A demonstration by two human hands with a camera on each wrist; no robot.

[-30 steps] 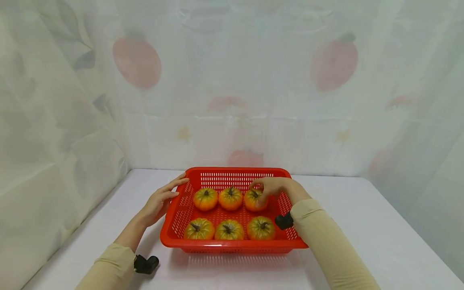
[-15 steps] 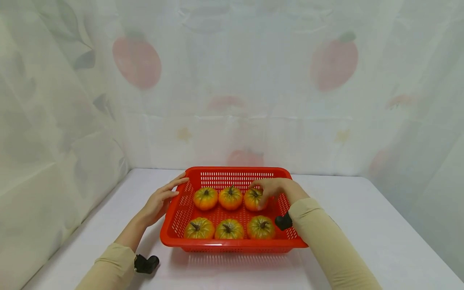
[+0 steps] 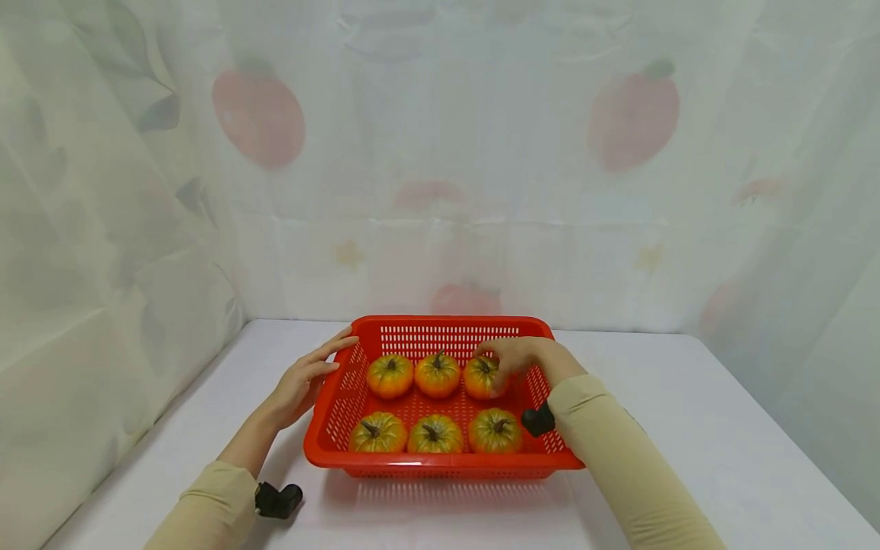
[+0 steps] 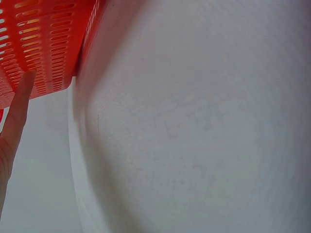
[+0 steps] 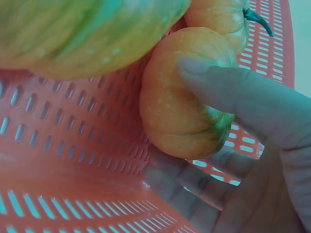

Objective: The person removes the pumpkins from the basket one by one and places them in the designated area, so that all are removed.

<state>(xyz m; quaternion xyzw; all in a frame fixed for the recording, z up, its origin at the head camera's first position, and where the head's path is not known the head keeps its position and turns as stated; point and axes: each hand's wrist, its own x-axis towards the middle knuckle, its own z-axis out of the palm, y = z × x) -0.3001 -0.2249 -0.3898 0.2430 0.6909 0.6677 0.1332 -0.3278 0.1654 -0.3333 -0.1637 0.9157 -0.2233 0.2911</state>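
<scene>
A red plastic basket (image 3: 447, 461) with slotted walls holds several small orange-green pumpkins in two rows. My right hand (image 3: 520, 357) reaches over its right side and grips the right pumpkin (image 3: 476, 383) of the far row. In the right wrist view the thumb (image 5: 218, 87) presses this pumpkin's side while the other fingers curve round its opposite side. My left hand (image 3: 301, 388) rests at the basket's left side, fingers extended along the rim. One straight finger (image 4: 20, 104) touches the slotted outer wall in the left wrist view; most of that hand is out of frame there.
Beside the gripped pumpkin stand the middle pumpkin (image 3: 437, 377) and the left pumpkin (image 3: 389, 378). The near row includes a right-hand pumpkin (image 3: 494, 431). Under the basket is a white-covered table (image 3: 660, 397), with a printed curtain (image 3: 440, 153) behind it.
</scene>
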